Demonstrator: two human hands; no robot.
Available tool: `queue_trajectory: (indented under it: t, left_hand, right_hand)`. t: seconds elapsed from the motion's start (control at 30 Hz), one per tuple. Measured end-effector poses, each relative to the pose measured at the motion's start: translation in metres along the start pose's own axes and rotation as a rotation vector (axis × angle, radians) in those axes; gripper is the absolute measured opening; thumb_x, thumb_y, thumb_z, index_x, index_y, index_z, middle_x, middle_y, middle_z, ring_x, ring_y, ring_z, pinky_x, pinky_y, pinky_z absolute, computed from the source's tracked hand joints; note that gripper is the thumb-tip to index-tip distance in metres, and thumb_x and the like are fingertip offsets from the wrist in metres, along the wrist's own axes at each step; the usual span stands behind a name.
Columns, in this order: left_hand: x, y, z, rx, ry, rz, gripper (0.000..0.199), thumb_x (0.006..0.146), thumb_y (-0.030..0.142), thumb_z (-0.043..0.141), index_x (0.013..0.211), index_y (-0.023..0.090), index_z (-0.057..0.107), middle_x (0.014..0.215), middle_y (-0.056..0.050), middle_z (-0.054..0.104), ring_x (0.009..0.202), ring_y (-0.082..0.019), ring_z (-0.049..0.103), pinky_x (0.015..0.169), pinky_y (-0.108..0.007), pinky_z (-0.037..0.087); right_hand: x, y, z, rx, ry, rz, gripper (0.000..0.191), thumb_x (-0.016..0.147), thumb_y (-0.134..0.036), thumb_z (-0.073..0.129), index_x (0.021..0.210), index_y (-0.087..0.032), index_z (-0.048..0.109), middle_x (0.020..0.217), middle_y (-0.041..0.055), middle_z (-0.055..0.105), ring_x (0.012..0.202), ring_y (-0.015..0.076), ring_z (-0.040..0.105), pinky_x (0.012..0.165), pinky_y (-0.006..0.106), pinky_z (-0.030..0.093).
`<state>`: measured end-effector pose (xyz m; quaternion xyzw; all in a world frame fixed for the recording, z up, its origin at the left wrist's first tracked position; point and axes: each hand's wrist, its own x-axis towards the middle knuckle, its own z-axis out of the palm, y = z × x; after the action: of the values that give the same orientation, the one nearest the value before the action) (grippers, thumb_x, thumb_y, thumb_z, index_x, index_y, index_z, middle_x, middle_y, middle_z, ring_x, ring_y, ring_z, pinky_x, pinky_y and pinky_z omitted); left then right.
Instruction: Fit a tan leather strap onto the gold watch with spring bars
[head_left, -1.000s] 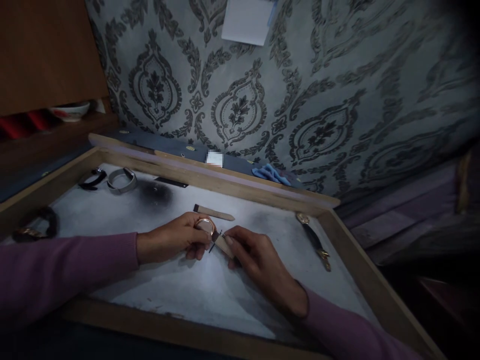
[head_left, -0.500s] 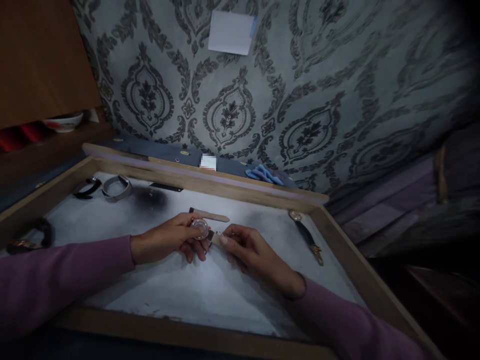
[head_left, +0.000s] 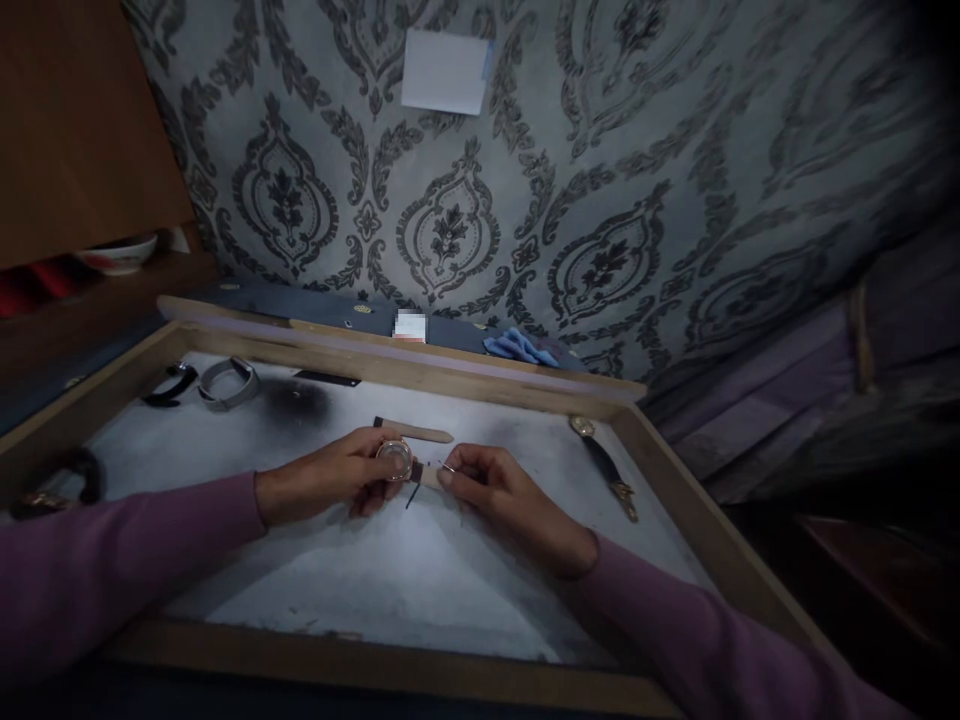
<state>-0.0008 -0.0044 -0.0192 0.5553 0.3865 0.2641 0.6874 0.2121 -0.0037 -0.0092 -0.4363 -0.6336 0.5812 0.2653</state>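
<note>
My left hand (head_left: 364, 470) is closed around a round watch case (head_left: 394, 460), its thumb pressed on the glass. Just right of the case is a short watch strap (head_left: 430, 476), dark at one end and beige along the rest. My right hand (head_left: 491, 487) pinches the strap's beige part, and a thin shiny sliver shows at those fingertips. A thin dark stick-like piece (head_left: 412, 496) slants below the strap's dark end. Behind both hands another strap piece (head_left: 416, 431) lies beige side up on the white surface.
A wooden rim (head_left: 420, 372) frames the white work surface. On it lie a black-strapped watch (head_left: 604, 465) at right, a grey watch band (head_left: 225, 385), a black watch (head_left: 171, 386) and a dark bracelet-like piece (head_left: 94, 475) at left. Beyond the rim sits a blue cloth (head_left: 521, 347).
The fingers of my left hand have curled in under the watch case. The thin dark piece below the strap now shows more fully. The whole view has shifted slightly.
</note>
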Motion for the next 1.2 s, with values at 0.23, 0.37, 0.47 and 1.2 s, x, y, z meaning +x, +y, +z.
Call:
queue_trajectory:
  t: [0.23,0.37,0.47,1.2]
  left_hand:
    - [-0.003,0.009,-0.003,0.029,0.046,-0.06,0.024,0.084,0.041,0.058,0.086,0.019,0.049,0.065,0.004,0.056,0.048,-0.009,0.053,0.04,-0.018,0.036]
    - [-0.002,0.018,-0.004,0.037,0.119,-0.053,0.027,0.08,0.042,0.061,0.083,0.018,0.049,0.063,0.003,0.057,0.044,-0.007,0.05,0.037,-0.017,0.033]
    - [0.0,0.025,-0.006,0.022,0.178,-0.061,0.029,0.077,0.041,0.064,0.081,0.018,0.049,0.058,0.004,0.055,0.04,-0.007,0.047,0.036,-0.016,0.032]
    - [0.01,0.038,-0.016,0.015,0.255,-0.034,0.03,0.072,0.039,0.07,0.079,0.017,0.052,0.061,0.003,0.057,0.047,-0.007,0.049,0.039,-0.015,0.03]
  right_hand:
    - [0.005,-0.001,-0.011,0.234,-0.007,0.206,0.042,0.086,-0.057,0.057,0.076,-0.016,0.053,0.055,-0.002,0.06,0.038,0.0062,0.044,0.036,0.016,0.027]
    - [0.008,-0.009,-0.016,0.424,-0.009,0.337,0.044,0.102,-0.044,0.031,0.083,-0.014,0.056,0.062,0.005,0.067,0.048,0.0118,0.064,0.045,0.018,0.045]
    - [0.01,-0.011,-0.019,0.525,-0.004,0.384,0.046,0.104,-0.034,0.023,0.082,-0.013,0.056,0.063,0.0063,0.068,0.053,0.0139,0.069,0.052,0.021,0.052]
    - [0.017,0.003,-0.035,0.647,-0.088,0.152,0.01,0.083,-0.004,0.061,0.09,-0.011,0.062,0.079,0.0075,0.075,0.074,0.0147,0.075,0.072,0.022,0.061]
